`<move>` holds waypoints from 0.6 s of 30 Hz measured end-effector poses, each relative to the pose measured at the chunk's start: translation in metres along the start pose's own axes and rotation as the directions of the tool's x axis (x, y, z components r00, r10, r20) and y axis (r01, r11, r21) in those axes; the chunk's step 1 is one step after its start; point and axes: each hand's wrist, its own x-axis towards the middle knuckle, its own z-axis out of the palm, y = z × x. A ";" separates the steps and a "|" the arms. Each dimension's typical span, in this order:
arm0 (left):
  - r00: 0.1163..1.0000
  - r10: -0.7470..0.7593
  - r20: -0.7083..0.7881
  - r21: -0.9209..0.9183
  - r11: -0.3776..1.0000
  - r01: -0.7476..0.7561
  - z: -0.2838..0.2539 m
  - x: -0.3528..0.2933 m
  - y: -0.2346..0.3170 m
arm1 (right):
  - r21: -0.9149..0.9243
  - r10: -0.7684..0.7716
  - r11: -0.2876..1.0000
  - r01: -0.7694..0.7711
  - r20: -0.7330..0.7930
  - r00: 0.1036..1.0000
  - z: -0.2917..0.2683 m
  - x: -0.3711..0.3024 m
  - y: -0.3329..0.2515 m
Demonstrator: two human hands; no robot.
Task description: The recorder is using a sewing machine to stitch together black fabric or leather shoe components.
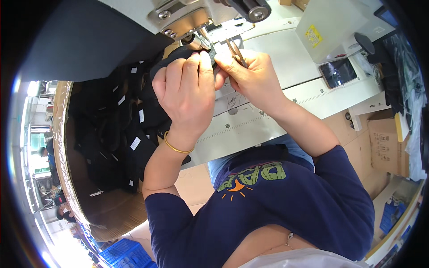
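Under the sewing machine's head (185,24), both hands meet at a piece of dark fabric (178,54). My left hand (190,87) is closed, its fingertips pinching the fabric beside the metal presser and needle parts (199,41). Close against it on the right, my right hand (254,78) is closed too, thumb and forefinger together at the fabric's greyish edge (212,54). A slim two-pronged metal tool (237,53), tweezers or snips, is held in that same hand, its points sticking out away from me. The fingertips partly hide the fabric's edge.
A large cardboard box (65,134) of black fabric pieces (107,120) with white labels stands at left. On the white machine table (286,58), a phone (338,73) lies at right. A ruler strip (250,119) follows the near edge. Another carton (386,145) stands at far right, a blue crate (127,254) lower left.
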 end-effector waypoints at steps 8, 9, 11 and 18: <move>0.936 -0.122 0.329 0.242 0.969 0.042 -0.021 -0.014 0.006 | -0.002 -0.027 1.000 0.027 -0.024 0.999 0.002 0.000 -0.001; 0.924 -0.139 0.356 0.193 0.978 0.073 -0.028 -0.013 0.010 | 0.005 -0.040 0.999 0.040 -0.025 0.999 0.004 -0.001 -0.001; 0.962 -0.077 0.262 0.055 0.996 0.064 -0.031 -0.019 0.012 | 0.024 -0.024 0.999 0.025 -0.029 0.999 0.002 -0.001 -0.002; 0.997 0.081 -0.015 -0.205 0.975 -0.083 -0.021 -0.010 0.015 | 0.051 0.033 0.998 -0.033 -0.006 0.999 -0.004 -0.003 -0.007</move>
